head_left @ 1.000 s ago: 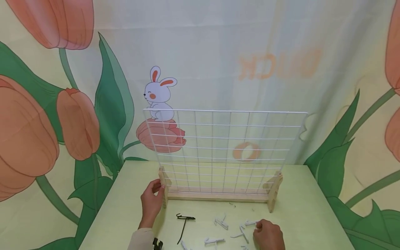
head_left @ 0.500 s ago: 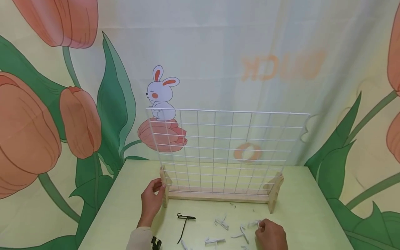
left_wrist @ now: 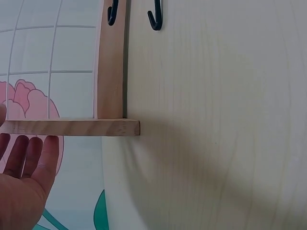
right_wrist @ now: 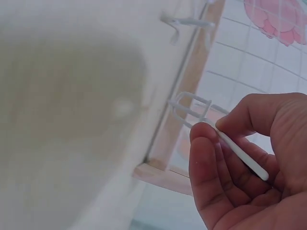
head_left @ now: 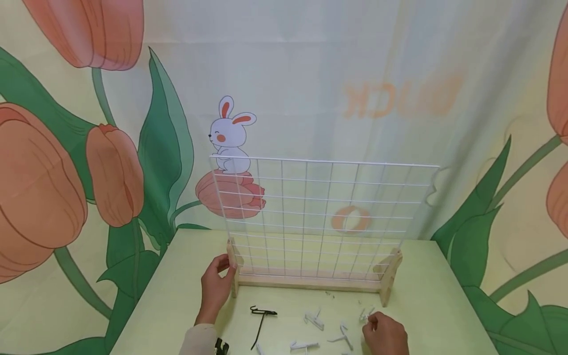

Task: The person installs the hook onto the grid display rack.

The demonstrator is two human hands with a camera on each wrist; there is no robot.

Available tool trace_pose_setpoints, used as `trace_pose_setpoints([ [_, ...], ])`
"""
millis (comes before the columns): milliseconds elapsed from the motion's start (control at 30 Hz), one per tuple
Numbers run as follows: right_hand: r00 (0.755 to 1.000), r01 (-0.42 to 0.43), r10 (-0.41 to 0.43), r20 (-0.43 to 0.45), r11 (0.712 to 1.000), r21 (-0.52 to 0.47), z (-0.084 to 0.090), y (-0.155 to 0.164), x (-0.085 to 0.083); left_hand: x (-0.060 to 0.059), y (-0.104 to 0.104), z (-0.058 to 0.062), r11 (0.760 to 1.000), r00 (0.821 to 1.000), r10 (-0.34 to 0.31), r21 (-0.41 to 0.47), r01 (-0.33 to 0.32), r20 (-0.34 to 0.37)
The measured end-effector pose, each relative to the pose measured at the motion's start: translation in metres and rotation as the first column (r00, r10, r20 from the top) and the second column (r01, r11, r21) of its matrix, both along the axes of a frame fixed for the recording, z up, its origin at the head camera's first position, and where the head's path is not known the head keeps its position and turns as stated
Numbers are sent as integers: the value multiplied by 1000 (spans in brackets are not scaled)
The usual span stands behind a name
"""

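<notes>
A white wire grid panel [head_left: 326, 161] stands upright in a wooden stand [head_left: 310, 286] on the table. At the stand's left end, my left hand [head_left: 216, 291] pinches the upright wooden foot [left_wrist: 86, 127], thumb on one side and fingers on the other. My right hand [head_left: 385, 336] holds a white wire hook [right_wrist: 244, 156] by its long straight arm, between thumb and fingers. The hook's looped end points away from the palm, in front of the stand's right end. Several white hooks [head_left: 315, 320] lie on the table between the hands, and one black hook [head_left: 264, 311] lies nearer the left hand.
Another black piece [head_left: 222, 346] sits by the left sleeve [head_left: 197, 339] at the bottom edge. Tiny scraps [head_left: 330, 294] lie before the stand. Behind the table hangs a curtain [head_left: 301, 98] printed with tulips and a rabbit.
The white hook in my right hand has turned, so its looped end now faces differently. That hand shifted slightly right. My left hand keeps its hold on the stand.
</notes>
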State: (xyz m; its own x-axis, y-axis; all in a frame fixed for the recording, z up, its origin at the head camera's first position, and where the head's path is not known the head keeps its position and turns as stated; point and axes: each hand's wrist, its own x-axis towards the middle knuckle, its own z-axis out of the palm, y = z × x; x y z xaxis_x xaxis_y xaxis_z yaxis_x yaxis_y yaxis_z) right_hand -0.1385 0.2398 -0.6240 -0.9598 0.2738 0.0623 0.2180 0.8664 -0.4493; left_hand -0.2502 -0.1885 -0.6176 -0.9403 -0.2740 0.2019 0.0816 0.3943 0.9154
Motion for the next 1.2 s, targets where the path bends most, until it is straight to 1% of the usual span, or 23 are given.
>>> trace_pose_setpoints([
  [67,1000,12,-12,-7,1000,-6,6,-2,2,-1,1,0,1000,1000,3,-6,-3,7],
  [133,999,18,-18,-32,1000,-12,14,-3,3,-1,1,0,1000,1000,7,-13,-6,11],
  [233,994,13,-15,-107,1000,-13,25,-4,5,-2,1,-2,1000,1000,14,-21,-14,13],
  [333,982,14,-14,-188,1000,-1,36,-7,5,-3,1,-2,1000,1000,17,-13,-16,14],
  [533,951,68,-58,-303,997,21,57,-18,8,-3,1,-3,1000,1000,12,-8,-11,17],
  [633,926,83,-70,-370,996,20,68,-23,11,-3,1,-4,1000,1000,11,-13,-11,18],
  [733,901,77,-63,-428,997,16,78,-25,12,-3,2,-4,1000,1000,18,-23,-17,17],
  [833,891,71,-56,-451,997,16,86,-26,12,-3,2,-5,999,1000,18,-27,-18,15],
  [1033,892,87,-82,-444,996,-10,97,-28,11,-3,3,-5,999,1000,13,-39,-12,8],
  [1100,878,88,-87,-470,996,-21,100,-29,10,-3,3,-5,999,1000,12,-34,-11,6],
  [1200,838,77,-76,-541,997,-20,106,-28,10,-3,2,-4,1000,1000,8,-30,-8,0],
])
